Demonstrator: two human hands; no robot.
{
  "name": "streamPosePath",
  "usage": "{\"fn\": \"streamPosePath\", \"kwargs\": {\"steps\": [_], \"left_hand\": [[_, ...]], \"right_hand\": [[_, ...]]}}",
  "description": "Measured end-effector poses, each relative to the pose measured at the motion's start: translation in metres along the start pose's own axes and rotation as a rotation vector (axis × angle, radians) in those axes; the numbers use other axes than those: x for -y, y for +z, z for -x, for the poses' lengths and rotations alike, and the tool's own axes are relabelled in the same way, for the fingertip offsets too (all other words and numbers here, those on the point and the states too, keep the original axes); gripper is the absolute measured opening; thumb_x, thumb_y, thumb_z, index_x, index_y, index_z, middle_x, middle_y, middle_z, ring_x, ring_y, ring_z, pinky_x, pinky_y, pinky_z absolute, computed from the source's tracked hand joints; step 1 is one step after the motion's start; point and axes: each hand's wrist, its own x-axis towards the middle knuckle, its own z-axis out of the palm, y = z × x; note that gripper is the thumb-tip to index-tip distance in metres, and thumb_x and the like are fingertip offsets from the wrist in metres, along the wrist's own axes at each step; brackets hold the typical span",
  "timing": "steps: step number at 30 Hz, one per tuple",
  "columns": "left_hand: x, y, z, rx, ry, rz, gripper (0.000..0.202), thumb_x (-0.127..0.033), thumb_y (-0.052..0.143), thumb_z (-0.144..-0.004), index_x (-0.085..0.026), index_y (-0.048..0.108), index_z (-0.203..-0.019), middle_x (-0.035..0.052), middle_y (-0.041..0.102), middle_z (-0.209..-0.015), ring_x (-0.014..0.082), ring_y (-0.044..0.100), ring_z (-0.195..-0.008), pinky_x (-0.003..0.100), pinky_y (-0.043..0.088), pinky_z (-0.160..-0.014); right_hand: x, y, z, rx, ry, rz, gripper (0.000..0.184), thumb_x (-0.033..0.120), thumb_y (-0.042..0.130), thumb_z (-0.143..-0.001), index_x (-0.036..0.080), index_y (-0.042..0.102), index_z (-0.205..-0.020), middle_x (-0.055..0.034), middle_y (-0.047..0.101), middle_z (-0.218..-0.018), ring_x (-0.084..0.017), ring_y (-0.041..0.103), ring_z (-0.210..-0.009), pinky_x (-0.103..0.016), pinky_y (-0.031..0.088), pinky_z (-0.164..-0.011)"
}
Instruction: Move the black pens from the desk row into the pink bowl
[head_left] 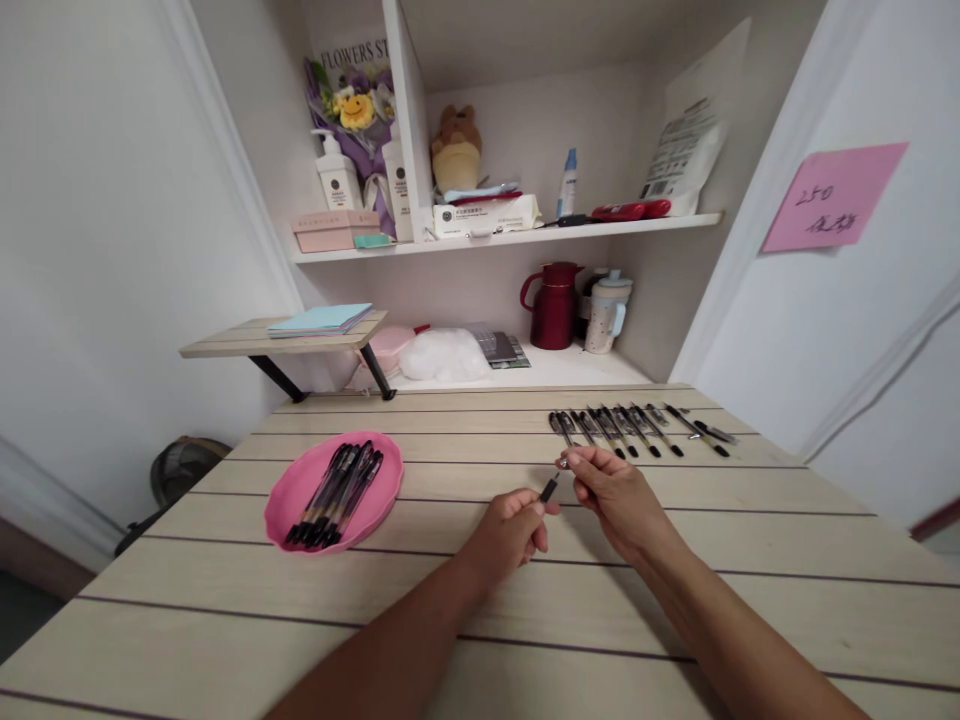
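Observation:
My left hand (517,523) pinches a black pen part (550,489), which slants up to the right with a thin tip at its upper end. Close by, the fingertips of my right hand (611,490) are closed on a small shiny piece (564,463), too small to make out. The two pieces are near each other but apart, above the table. Beyond my right hand lies a row of pens and loose pen parts (616,430), with clear and black pieces among them. To the left, several black pens (335,495) rest in a pink scalloped dish (394,480).
A slatted wooden table (420,590) spans the front. At its back left stands a small raised shelf (247,338) bearing blue paper (322,320). Behind are a red jug (553,308), a pale cup (606,315) and a white plastic bag (446,355) under a shelf.

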Motion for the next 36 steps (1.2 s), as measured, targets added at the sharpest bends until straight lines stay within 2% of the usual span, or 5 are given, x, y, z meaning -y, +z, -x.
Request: {"fn": "streamPosePath", "kwargs": {"steps": [13,20,27,33,36], "left_hand": [[-0.001,0.003,0.002,-0.050,0.011,0.019,0.031,-0.039,0.046,-0.076,-0.013,0.056,-0.090,-0.0043,0.049,-0.050,0.0035,0.029,-0.033,0.019,0.017,-0.036],[-0.004,0.003,0.003,-0.045,0.013,0.033,0.030,-0.038,0.047,-0.075,-0.013,0.056,-0.091,-0.0044,0.049,-0.051,0.0035,0.029,-0.034,0.019,0.016,-0.037],[0.002,0.001,0.001,-0.045,0.048,-0.016,0.027,-0.038,0.046,-0.076,-0.013,0.056,-0.083,-0.0036,0.049,-0.050,0.0043,0.029,-0.037,0.020,0.019,-0.040],[0.008,0.000,0.000,-0.078,0.143,-0.138,0.023,-0.035,0.043,-0.079,-0.015,0.052,-0.070,-0.0039,0.047,-0.049,0.0050,0.031,-0.040,0.020,0.022,-0.043],[0.006,0.000,0.001,-0.060,0.136,-0.122,0.024,-0.035,0.043,-0.079,-0.014,0.053,-0.073,-0.0038,0.048,-0.050,0.0045,0.030,-0.039,0.020,0.021,-0.043]], "right_hand": [[-0.008,0.008,0.007,0.025,0.044,0.087,0.037,0.047,0.071,-0.057,0.015,0.058,-0.069,0.0061,0.048,-0.044,-0.005,0.037,-0.039,-0.018,0.025,-0.040],[-0.003,0.006,0.009,0.134,0.124,0.048,0.044,0.045,0.070,-0.061,0.014,0.061,-0.091,0.0056,0.048,-0.047,-0.006,0.039,-0.042,-0.018,0.025,-0.042],[-0.009,0.007,0.008,0.150,0.161,-0.001,0.034,0.042,0.072,-0.060,0.015,0.059,-0.076,0.0049,0.047,-0.045,-0.008,0.046,-0.047,-0.018,0.028,-0.045],[-0.011,0.012,0.011,0.131,0.119,-0.019,0.035,0.042,0.073,-0.058,0.017,0.048,-0.059,0.0052,0.047,-0.043,-0.005,0.035,-0.040,-0.019,0.021,-0.042],[-0.006,0.010,0.012,0.173,0.128,-0.060,0.032,0.045,0.069,-0.063,0.017,0.055,-0.067,0.0047,0.046,-0.044,-0.006,0.036,-0.041,-0.020,0.021,-0.041]]}}
